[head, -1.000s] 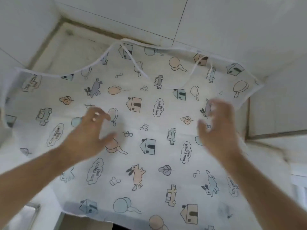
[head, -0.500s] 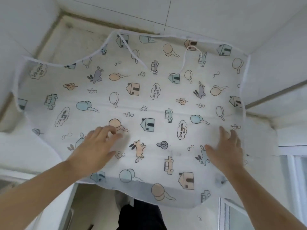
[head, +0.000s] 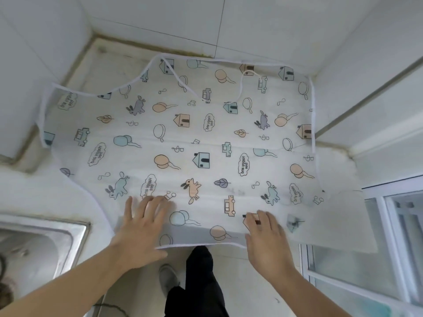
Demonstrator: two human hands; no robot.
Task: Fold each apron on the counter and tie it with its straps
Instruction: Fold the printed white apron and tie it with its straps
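The apron (head: pixel 183 143) was lying spread out flat on the counter (head: pixel 34 191), pushed into the corner by the tiled wall (head: pixel 263 26) – near edge hanging a bit over the front. Both hands were pressed flat on that near part, fingers straight and spread, gripping nothing: left hand (head: pixel 142 229) by the sink (head: pixel 41 243) side, right hand (head: pixel 267 239) further over – a thin strap (head: pixel 180 80) was lying loose across the top

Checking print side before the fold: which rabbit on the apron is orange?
The rabbit near the apron's near edge, between the left hand and right hand. The other rabbits are grey or pale blue.
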